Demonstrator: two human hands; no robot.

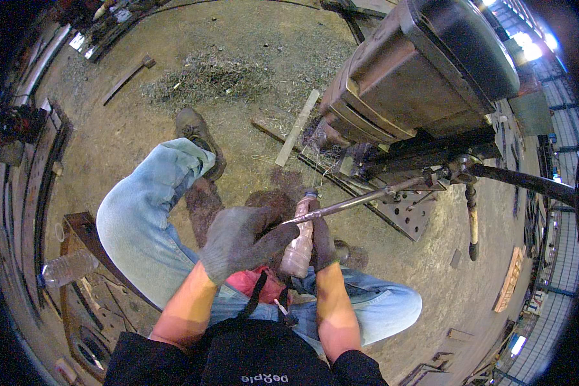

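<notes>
My left hand [235,238], in a grey work glove, closes on the near end of a long metal rod [360,196]. The rod slants up and right to a joint on the machine [418,90]. A clear plastic bottle [296,254] with a dark cap and brownish contents tilts under the rod, in front of my lap. My right hand [322,241], in a dark glove, grips the bottle along its right side. The rod crosses in front of the bottle, and part of the right-hand fingers is hidden. A pink cloth [254,283] lies between my legs.
Metal shavings [215,77] are heaped on the floor ahead. A hammer [128,80] lies at far left. A flat strip [297,128] and a perforated plate [405,215] lie near the machine. An empty-looking bottle [69,268] rests beside a metal tray [77,225] at left.
</notes>
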